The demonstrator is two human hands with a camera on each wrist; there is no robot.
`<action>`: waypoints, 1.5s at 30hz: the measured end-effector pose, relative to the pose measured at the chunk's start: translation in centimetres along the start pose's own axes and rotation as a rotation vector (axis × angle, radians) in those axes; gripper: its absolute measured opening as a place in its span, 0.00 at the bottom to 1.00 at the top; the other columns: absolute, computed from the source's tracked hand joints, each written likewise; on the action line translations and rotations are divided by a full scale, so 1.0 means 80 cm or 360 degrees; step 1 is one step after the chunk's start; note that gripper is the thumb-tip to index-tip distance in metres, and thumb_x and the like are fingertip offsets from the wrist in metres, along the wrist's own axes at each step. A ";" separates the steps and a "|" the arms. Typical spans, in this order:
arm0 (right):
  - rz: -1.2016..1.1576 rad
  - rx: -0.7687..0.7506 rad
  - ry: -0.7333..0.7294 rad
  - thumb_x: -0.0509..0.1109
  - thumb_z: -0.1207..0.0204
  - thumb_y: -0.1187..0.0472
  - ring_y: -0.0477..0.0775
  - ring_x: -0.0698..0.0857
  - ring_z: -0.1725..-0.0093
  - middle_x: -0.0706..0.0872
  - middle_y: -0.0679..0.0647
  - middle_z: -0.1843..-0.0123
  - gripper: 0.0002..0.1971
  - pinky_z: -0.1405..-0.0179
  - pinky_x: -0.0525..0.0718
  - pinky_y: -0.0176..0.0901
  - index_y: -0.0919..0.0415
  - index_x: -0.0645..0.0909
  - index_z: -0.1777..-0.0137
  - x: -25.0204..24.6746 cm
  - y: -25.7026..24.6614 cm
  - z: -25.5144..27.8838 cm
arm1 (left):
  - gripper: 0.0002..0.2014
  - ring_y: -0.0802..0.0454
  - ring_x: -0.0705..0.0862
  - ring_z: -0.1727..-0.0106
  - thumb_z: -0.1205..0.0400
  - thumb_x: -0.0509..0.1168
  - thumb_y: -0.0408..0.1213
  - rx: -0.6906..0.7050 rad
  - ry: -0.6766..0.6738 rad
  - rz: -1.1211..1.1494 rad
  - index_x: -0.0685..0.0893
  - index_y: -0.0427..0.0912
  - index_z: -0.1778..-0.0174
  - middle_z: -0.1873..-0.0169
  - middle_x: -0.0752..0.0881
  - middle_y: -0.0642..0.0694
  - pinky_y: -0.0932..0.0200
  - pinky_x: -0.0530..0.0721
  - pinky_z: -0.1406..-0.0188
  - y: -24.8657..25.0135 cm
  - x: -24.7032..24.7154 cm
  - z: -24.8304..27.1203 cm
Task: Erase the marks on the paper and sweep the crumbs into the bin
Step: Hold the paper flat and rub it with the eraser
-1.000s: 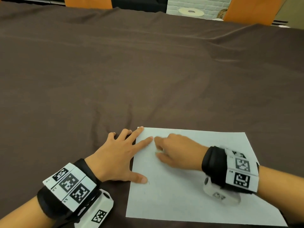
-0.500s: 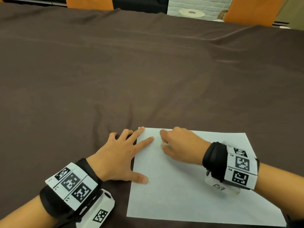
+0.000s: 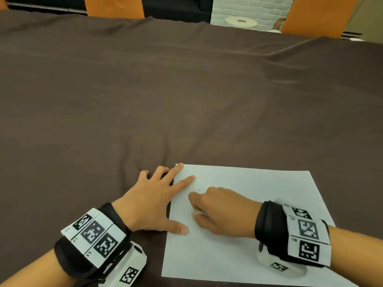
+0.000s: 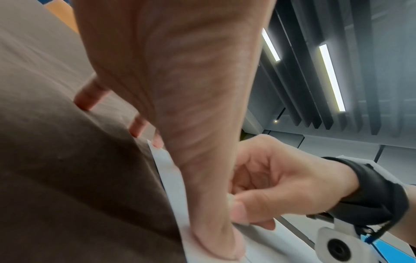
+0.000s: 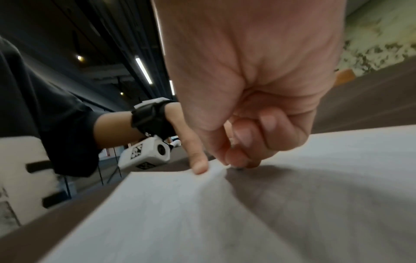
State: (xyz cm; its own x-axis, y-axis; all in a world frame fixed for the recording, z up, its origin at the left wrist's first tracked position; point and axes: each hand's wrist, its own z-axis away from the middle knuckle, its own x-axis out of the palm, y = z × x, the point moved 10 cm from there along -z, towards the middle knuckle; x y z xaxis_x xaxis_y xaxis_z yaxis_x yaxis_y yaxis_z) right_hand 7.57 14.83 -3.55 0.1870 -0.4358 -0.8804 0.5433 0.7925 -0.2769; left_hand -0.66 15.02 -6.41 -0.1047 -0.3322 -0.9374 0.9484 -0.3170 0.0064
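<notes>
A white sheet of paper (image 3: 259, 235) lies on the brown tablecloth near the front edge. My left hand (image 3: 157, 195) lies flat with fingers spread, its index finger, middle finger and thumb pressing the paper's left edge (image 4: 173, 179). My right hand (image 3: 215, 210) is curled over the sheet's left part and pinches a small white eraser (image 3: 195, 211) against the paper. Faint dark crumbs or marks (image 3: 187, 237) dot the sheet near my left thumb and index finger. In the right wrist view the curled fingers (image 5: 245, 140) press down on the paper (image 5: 292, 213). No bin is in view.
The brown tablecloth (image 3: 165, 96) stretches wide beyond the paper, with soft folds. Orange chair backs (image 3: 114, 7) stand at the far edge, and a white round object (image 3: 240, 22) sits behind them.
My right hand has slid back along the paper toward me, from beside the left index fingertip to near the left thumb. The left hand has stayed put.
</notes>
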 end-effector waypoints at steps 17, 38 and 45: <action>0.0095 0.0316 0.0170 0.57 0.17 0.54 0.60 0.71 0.61 0.67 0.49 0.65 0.06 0.64 0.64 0.45 0.55 0.65 0.49 -0.037 0.061 0.000 | 0.57 0.47 0.49 0.19 0.35 0.53 0.84 -0.0011 0.0009 -0.0002 0.33 0.66 0.17 0.16 0.35 0.54 0.38 0.58 0.23 -0.002 0.000 -0.002; 0.0088 0.0222 0.0133 0.57 0.17 0.55 0.62 0.75 0.58 0.75 0.55 0.59 0.08 0.63 0.65 0.45 0.56 0.68 0.43 -0.026 0.031 -0.001 | 0.57 0.47 0.48 0.20 0.35 0.54 0.84 -0.0006 0.0018 0.0016 0.33 0.65 0.17 0.16 0.35 0.53 0.38 0.57 0.23 -0.002 0.001 -0.002; 0.0070 0.0238 0.0106 0.58 0.18 0.54 0.60 0.72 0.62 0.65 0.48 0.68 0.08 0.67 0.65 0.46 0.55 0.61 0.53 -0.026 0.044 0.003 | 0.57 0.48 0.48 0.20 0.35 0.53 0.84 -0.0003 0.0003 0.0007 0.33 0.65 0.17 0.16 0.34 0.53 0.38 0.57 0.23 -0.002 0.001 -0.001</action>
State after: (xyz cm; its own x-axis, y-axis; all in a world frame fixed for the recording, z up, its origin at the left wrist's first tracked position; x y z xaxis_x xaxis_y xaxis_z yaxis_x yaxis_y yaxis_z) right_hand 9.31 18.43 -2.60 0.1616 -0.3690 -0.9153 0.6524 0.7358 -0.1815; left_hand -0.80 15.08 -6.53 -0.1001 -0.3316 -0.9381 0.9495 -0.3137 0.0095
